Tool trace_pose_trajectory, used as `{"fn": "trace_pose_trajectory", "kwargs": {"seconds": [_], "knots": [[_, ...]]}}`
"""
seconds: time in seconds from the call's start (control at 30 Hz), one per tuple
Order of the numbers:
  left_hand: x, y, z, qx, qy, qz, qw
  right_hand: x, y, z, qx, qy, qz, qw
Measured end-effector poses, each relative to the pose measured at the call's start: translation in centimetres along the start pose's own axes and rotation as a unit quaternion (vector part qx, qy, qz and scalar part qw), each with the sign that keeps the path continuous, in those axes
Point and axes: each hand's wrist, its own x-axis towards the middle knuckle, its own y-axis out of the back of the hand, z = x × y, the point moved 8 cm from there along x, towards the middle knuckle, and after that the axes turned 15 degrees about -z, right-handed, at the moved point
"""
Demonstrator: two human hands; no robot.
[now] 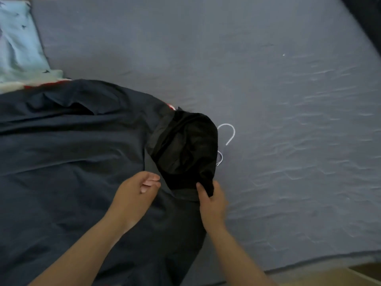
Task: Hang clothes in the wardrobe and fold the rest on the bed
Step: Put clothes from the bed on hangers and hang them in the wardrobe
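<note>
A black garment lies bunched on a large dark navy cloth spread over the left half of the bed. My right hand pinches the black garment's lower corner between thumb and fingers. Just left of it, my left hand hovers over the navy cloth, its fingers loosely curled and holding nothing. Two white hanger hooks stick out from under the black garment's right side; the hangers' bodies are hidden.
The bed's grey-blue sheet stretches to the right and far side. A light blue patterned fabric lies at the far left corner, with a red edge showing beneath the navy cloth. Wooden floor shows at the bottom right.
</note>
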Motion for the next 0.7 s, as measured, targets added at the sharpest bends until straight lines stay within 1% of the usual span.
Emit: {"fn": "trace_pose_trajectory", "kwargs": {"seconds": [0.13,0.23,0.3,0.4,0.47,0.57,0.63,0.7], "knots": [[-1.6,3.1,4.9,0.042,-0.054,0.037,0.997,-3.0,0.9,-3.4,-0.079,0.029,-0.073,0.994],[-3.6,5.3,9.1,0.072,-0.118,0.090,0.986,-5.3,3.1,-7.4,-0.155,0.085,-0.095,0.980],[-4.7,6.0,11.3,0.101,-0.155,0.099,0.978,-6.5,4.8,-9.8,-0.211,0.118,-0.109,0.964],[-6.0,6.3,13.3,0.127,-0.177,0.075,0.973,-8.1,7.2,-12.7,-0.300,0.144,-0.127,0.934],[-6.5,6.2,14.4,0.145,-0.193,0.054,0.969,-9.1,8.6,-14.4,-0.328,0.165,-0.124,0.922],[-7.1,4.9,15.4,0.203,-0.204,0.014,0.958,-10.4,10.2,-15.9,-0.330,0.189,-0.108,0.918],[-7.4,3.4,15.5,0.284,-0.202,-0.004,0.937,-11.0,10.9,-15.9,-0.321,0.196,-0.098,0.922],[-7.4,1.6,14.7,0.371,-0.190,-0.020,0.909,-11.1,11.6,-15.3,-0.294,0.194,-0.077,0.933]]}}
